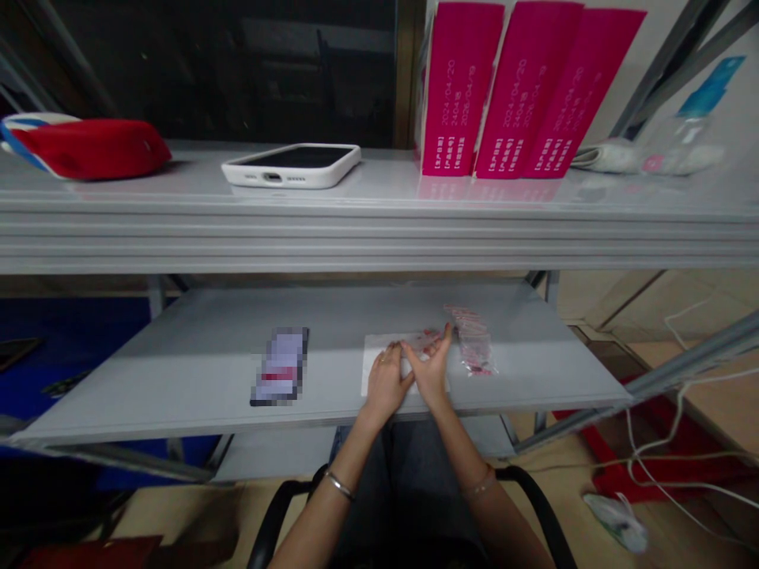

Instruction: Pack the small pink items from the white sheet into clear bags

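Note:
My left hand (385, 384) and my right hand (432, 365) rest close together on a flat clear plastic packet (379, 348) that lies on the lower grey shelf (207, 348). Both hands press or pinch the packet with fingers partly spread. A small stack of clear packets with red print (473, 338) lies just right of my right hand, touching its fingertips or nearly so. I cannot tell whether either hand grips the packet or only lies on it.
A blurred phone-like item (281, 367) lies left of my hands. The upper shelf (379, 229) carries a white-cased phone (292, 163), a red pouch (86, 148), three pink boxes (510, 87) and a clear bottle (681, 142). Cables (664, 442) trail on the floor at right.

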Available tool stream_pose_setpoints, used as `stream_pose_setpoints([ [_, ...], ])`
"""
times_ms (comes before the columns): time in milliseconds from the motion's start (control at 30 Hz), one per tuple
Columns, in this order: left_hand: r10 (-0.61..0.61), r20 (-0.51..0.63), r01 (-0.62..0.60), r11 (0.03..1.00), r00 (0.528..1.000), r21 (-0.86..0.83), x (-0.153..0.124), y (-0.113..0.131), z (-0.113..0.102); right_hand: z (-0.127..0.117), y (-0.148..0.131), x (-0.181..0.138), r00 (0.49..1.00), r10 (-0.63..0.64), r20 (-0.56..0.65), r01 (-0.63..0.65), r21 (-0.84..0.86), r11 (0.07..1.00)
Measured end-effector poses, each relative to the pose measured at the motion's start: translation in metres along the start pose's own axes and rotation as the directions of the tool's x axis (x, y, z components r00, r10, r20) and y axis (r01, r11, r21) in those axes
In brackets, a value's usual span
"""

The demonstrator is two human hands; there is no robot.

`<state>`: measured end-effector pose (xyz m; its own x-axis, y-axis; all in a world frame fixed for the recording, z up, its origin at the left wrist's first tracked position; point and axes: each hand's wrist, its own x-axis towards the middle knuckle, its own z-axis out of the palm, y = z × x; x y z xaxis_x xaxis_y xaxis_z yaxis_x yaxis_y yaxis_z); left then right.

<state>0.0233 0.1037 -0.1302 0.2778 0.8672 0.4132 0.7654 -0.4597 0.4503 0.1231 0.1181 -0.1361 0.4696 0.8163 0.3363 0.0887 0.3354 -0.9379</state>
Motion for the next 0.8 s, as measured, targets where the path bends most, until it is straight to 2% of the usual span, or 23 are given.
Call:
stream_pose_setpoints([
  [333, -0.008, -0.005, 0.008, 1.000, 1.000, -0.011, 0.000, 0.000, 0.000, -0.001, -0.009, -0.001, 0.997, 0.042, 0.070, -0.048, 0.075, 0.996],
  [567, -0.005, -0.003, 0.005, 0.999, 1.000, -0.041, 0.001, -0.002, -0.001, -0.001, -0.013, -0.001, 0.996, 0.057, 0.063, -0.064, 0.123, 0.990],
  [800, -0.049, -0.026, 0.045, 0.988, 0.998, -0.147, 0.003, -0.002, -0.003, -0.001, -0.011, -0.001, 0.999, 0.042, 0.029, -0.046, 0.137, 0.989],
])
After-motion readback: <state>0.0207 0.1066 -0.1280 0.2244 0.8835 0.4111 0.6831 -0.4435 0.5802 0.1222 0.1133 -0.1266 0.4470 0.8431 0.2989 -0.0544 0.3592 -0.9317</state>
